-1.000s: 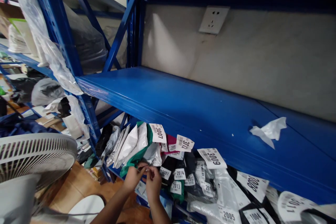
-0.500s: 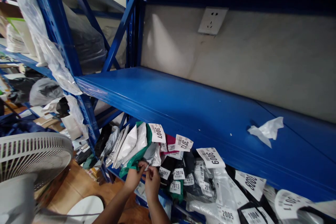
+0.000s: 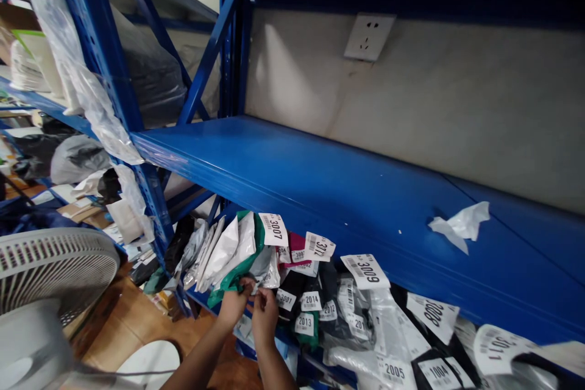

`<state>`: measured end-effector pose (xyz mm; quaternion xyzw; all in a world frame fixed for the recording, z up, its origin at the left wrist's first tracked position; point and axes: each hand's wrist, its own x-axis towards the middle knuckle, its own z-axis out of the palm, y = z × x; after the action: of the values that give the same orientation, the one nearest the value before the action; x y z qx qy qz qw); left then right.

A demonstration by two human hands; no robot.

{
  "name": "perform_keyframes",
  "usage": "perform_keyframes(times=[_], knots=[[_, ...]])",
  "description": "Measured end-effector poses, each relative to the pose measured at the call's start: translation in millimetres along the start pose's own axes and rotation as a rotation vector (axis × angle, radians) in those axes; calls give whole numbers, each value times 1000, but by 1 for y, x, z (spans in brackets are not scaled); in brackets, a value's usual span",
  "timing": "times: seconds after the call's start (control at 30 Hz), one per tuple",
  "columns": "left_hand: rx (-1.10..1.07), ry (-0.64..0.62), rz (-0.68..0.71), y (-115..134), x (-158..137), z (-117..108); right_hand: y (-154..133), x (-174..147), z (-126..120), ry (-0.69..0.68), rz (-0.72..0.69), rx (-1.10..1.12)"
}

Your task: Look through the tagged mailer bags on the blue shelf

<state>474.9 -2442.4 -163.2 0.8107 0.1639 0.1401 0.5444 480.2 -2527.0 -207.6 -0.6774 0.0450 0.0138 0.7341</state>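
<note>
My left hand [image 3: 234,304] is closed beside the lower end of a green plastic bag [image 3: 232,275]. Its fingertips meet those of my right hand [image 3: 265,311], also closed in a pinch. A small whitish piece [image 3: 255,287], perhaps a label, shows between the fingers; its full shape is hidden. White plastic bags [image 3: 225,256] lean left of the green bag. Around the hands are packed bags with numbered paper tags: a tag 3007 [image 3: 273,230] stands above, and a tag 3001 [image 3: 286,300] is just right of my right hand.
A blue metal shelf [image 3: 274,158] runs above the bags, with a crumpled white scrap [image 3: 461,226] on it. Several more tagged bags, one marked 2005 [image 3: 393,369], fill the right. A fan [image 3: 55,268] stands at left, near a round white stool top [image 3: 153,361].
The fan head has turned slightly to the left. My hands stay together in nearly the same spot, fingers shifting only a little around the small whitish piece.
</note>
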Motion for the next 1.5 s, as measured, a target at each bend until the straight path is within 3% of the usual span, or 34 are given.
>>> perform_keyframes(times=[0.6, 0.83, 1.1, 1.5], knots=[[172, -32, 79, -1, 1, -2, -1, 6, -1, -6, -47, -93], [252, -62, 86, -6, 0, -4, -6, 12, -2, -44, -175, -263], [409, -40, 94, -22, 1, 11, -13, 14, -6, 16, -432, -572], [458, -4, 185, -31, 0, 19, -8, 14, -10, 50, -517, -702]])
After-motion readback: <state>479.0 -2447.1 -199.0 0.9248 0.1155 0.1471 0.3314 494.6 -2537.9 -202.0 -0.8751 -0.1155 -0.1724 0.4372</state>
